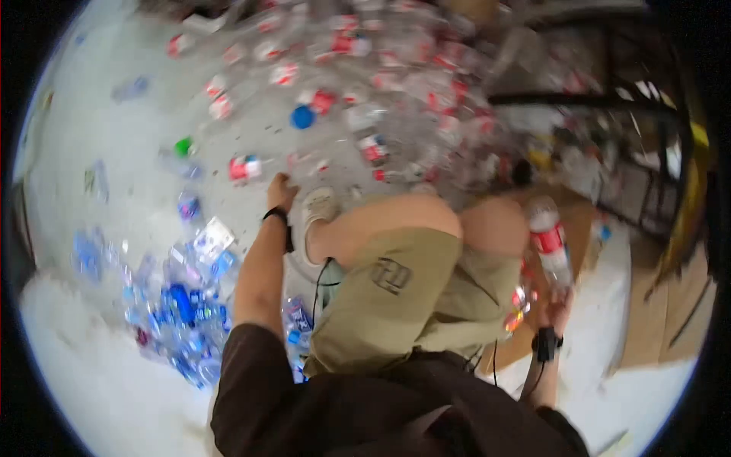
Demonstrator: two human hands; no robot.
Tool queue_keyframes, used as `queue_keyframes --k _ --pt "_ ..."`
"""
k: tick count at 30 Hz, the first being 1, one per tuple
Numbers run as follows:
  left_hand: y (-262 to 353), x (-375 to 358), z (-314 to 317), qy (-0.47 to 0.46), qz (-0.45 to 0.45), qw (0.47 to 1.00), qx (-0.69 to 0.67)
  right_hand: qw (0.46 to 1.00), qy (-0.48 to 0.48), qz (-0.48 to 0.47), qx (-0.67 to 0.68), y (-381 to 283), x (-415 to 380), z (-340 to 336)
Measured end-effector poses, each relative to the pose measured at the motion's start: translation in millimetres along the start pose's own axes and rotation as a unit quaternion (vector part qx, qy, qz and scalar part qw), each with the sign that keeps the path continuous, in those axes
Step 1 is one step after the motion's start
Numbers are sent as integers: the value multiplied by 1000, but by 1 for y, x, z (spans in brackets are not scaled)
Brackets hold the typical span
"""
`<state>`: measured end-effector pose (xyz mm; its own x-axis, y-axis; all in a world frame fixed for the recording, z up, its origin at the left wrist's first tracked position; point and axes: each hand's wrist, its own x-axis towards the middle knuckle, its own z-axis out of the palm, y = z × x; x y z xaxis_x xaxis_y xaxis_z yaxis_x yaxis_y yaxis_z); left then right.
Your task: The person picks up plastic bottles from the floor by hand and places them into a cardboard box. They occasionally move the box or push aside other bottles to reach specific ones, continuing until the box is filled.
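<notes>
My right hand (558, 308) is closed around one end of a large clear plastic bottle (548, 236) with a red label, to the right of my knees. The bottle points away from me. My left hand (282, 192) reaches forward, low over the floor beside my left shoe (318, 209). Its fingers look bent, but blur hides whether they hold anything. Just beyond it lies a clear bottle with a red label (244, 167). A blue round cap or lid (302, 116) is a little farther off.
Many clear bottles with red labels (438, 57) are heaped ahead. A pile of blue-labelled bottles (183, 305) lies on my left. To the right are flattened cardboard (647, 312) and a dark metal frame (647, 190). A green-capped bottle (183, 148) lies at left.
</notes>
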<state>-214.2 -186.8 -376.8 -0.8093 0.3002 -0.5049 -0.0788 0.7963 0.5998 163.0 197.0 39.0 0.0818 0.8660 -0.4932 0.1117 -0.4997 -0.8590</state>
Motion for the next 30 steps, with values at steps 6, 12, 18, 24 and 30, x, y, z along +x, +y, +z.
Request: queue_keyframes --k 6,12,18,24,30 --pt "24 -81 -79 0 52 992 -118 977 -9 13 213 70 46 -183" --pt "31 -165 -131 82 -61 965 -243 986 -14 -59 154 200 129 -342" --pt "41 -222 -160 123 -58 939 -314 994 46 -29 99 179 131 -242" --pt "86 -250 -183 127 8 936 -327 963 72 70 250 121 135 -158" --pt "198 -284 -210 150 117 938 -290 983 -105 64 134 88 56 -112"
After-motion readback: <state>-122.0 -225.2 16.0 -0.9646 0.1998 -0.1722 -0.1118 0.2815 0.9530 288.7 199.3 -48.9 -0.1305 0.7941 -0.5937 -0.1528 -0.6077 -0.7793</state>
